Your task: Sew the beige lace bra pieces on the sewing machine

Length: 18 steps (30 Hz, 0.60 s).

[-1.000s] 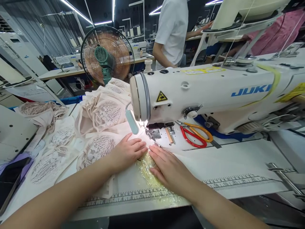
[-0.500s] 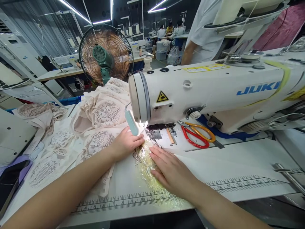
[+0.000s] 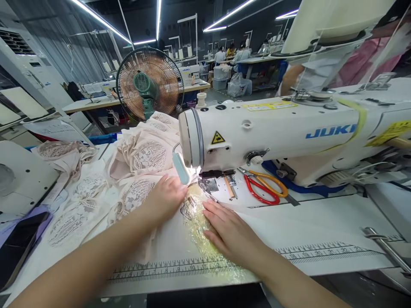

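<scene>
Both hands, left hand (image 3: 167, 196) and right hand (image 3: 229, 229), lie flat, grip holding nothing, pressing lace fabric (image 3: 138, 194) on the white counter (image 3: 321, 226) beneath a Juki sewing machine (image 3: 272, 132); a fan (image 3: 150, 83) stands behind.

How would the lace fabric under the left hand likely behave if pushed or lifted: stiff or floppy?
Probably floppy: the lace fabric lies in soft folds and heaps beside the sewing machine. Its open lacework suggests it is light and may snag. Under the flat left hand it would likely bunch rather than slide as one piece.
</scene>
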Available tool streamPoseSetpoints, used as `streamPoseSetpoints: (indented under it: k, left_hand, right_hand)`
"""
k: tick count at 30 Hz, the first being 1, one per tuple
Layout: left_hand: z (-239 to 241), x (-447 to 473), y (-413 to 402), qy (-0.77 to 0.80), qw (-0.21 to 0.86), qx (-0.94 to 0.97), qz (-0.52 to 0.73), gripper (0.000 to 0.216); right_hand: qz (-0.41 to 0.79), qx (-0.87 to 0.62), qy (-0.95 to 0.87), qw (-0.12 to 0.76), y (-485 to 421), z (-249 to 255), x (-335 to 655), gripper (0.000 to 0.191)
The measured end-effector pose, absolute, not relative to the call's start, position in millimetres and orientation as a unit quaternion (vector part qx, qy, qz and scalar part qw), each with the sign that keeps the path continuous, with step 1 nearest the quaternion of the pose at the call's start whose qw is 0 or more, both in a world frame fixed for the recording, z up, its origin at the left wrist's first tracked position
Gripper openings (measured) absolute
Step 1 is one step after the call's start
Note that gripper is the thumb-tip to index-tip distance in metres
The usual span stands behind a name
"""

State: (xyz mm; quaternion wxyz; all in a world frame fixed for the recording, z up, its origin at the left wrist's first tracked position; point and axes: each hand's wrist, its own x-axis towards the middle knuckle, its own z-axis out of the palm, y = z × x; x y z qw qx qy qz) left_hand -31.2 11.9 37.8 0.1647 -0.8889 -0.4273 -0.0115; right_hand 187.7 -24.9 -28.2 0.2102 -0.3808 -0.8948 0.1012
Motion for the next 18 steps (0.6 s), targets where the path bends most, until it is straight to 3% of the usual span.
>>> streamPoseSetpoints:
  k: [4, 7, 18]
  left_hand:
    - [43.3, -46.9, -59.3, -0.537, 0.151, -0.828, 0.064, 0.024]
    - [29.9, -64.0, -83.4, -0.558, 0.155, -0.811, 0.083, 0.037]
    - [8.4, -87.0, -36.0, -0.610, 0.052, -0.790, 0.037, 0.042]
  right_hand:
    - [0.106, -0.378, -0.894, 0.215, -24.4, -30.5, 188.6, 0.040]
    - [0.110, -0.374, -0.892, 0.228, -23.9, -32.0, 188.6, 0.037]
    - [0.076, -0.388, -0.902, 0.173, -27.0, -31.4, 188.1, 0.039]
